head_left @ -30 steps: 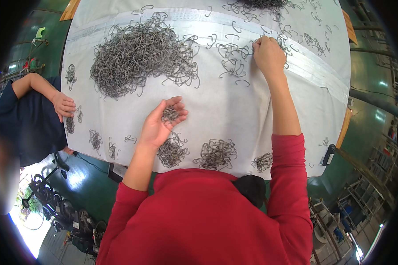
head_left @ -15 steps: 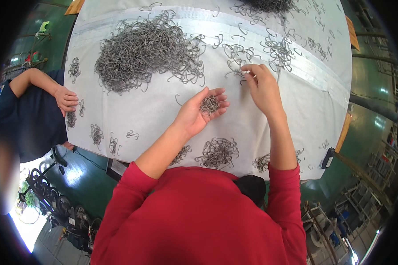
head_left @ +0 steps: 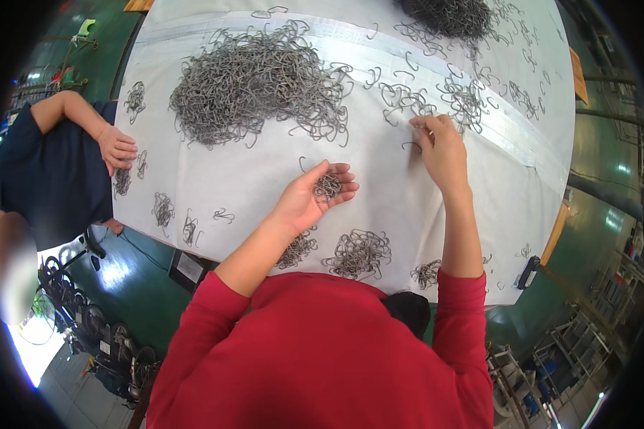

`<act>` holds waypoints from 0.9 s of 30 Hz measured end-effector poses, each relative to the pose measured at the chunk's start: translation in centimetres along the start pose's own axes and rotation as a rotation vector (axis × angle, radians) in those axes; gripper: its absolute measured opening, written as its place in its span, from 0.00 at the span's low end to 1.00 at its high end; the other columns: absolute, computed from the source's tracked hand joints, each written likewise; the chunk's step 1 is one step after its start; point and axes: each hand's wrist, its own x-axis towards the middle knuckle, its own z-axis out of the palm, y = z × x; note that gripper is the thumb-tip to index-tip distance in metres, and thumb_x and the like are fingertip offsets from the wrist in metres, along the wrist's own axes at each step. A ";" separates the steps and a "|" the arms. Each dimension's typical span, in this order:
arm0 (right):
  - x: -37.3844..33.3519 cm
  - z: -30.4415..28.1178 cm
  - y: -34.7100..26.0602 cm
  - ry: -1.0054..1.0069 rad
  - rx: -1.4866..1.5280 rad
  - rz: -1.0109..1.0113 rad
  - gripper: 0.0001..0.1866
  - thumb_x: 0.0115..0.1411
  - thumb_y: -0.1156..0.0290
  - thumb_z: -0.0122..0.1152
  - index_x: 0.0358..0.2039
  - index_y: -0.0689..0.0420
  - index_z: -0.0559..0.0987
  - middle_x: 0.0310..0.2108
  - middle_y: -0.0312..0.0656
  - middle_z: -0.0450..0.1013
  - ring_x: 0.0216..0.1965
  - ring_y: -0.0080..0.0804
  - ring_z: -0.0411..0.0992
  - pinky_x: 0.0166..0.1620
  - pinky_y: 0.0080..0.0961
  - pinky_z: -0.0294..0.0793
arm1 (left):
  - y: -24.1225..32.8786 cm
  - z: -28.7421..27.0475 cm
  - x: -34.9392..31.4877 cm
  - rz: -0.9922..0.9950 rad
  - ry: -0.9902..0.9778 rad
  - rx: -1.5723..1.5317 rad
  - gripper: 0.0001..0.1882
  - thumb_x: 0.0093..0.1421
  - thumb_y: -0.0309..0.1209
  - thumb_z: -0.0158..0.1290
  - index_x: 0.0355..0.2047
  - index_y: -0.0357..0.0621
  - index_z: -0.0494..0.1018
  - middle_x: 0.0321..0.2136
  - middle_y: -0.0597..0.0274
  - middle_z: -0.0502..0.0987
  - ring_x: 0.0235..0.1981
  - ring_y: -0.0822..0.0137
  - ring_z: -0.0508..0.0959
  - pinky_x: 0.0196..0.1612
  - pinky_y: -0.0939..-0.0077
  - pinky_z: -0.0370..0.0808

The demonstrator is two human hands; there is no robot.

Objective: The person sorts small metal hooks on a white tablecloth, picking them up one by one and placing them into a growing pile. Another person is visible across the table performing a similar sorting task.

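Note:
Palm up, my left hand [head_left: 293, 204] cups a small clump of bent grey metal hooks [head_left: 327, 186] above the white-covered table [head_left: 379, 193]. My right hand [head_left: 447, 157] is at the near edge of loosely scattered hooks [head_left: 401, 96]. Its thumb and fingers are drawn together in a pinch, and whatever lies between the tips is too small to make out. One loose hook [head_left: 411, 145] rests just below those fingertips. Beyond my left hand stands a large heap of the same hooks [head_left: 257, 86].
Small hook piles line the table's near edge, including one pile [head_left: 358, 254] before me. A darker heap [head_left: 451, 16] lies at the far side. On the left a co-worker's hand [head_left: 116, 149] rests by other small piles. A black object [head_left: 529, 272] sits at the right corner.
The view has shifted, so the table's contents appear farther right. My left hand has drawn back toward the left with its clump. My right hand stays by the scattered hooks.

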 end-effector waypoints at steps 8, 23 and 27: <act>0.5 1.7 -1.1 0.021 -0.042 -0.048 0.06 0.55 0.72 0.54 0.32 0.52 0.78 0.30 0.41 0.70 0.29 0.39 0.71 0.32 0.33 0.70 | -0.6 -0.9 0.5 0.055 -0.059 0.077 0.16 0.65 0.36 0.41 0.42 0.34 0.69 0.37 0.54 0.74 0.42 0.58 0.75 0.48 0.66 0.73; 0.3 0.7 -0.6 -0.088 0.042 0.025 0.12 0.55 0.70 0.54 0.41 0.52 0.77 0.33 0.41 0.70 0.32 0.38 0.72 0.36 0.33 0.71 | -0.3 -0.7 0.6 0.026 -0.095 0.130 0.21 0.66 0.38 0.36 0.47 0.31 0.66 0.39 0.52 0.73 0.43 0.57 0.75 0.49 0.66 0.73; 2.1 -0.4 1.0 0.121 -0.002 0.034 0.11 0.55 0.69 0.55 0.40 0.51 0.78 0.33 0.41 0.70 0.31 0.36 0.72 0.36 0.32 0.71 | -0.3 -0.4 0.3 0.031 -0.062 0.138 0.22 0.67 0.38 0.35 0.48 0.31 0.66 0.39 0.52 0.73 0.43 0.57 0.74 0.50 0.66 0.72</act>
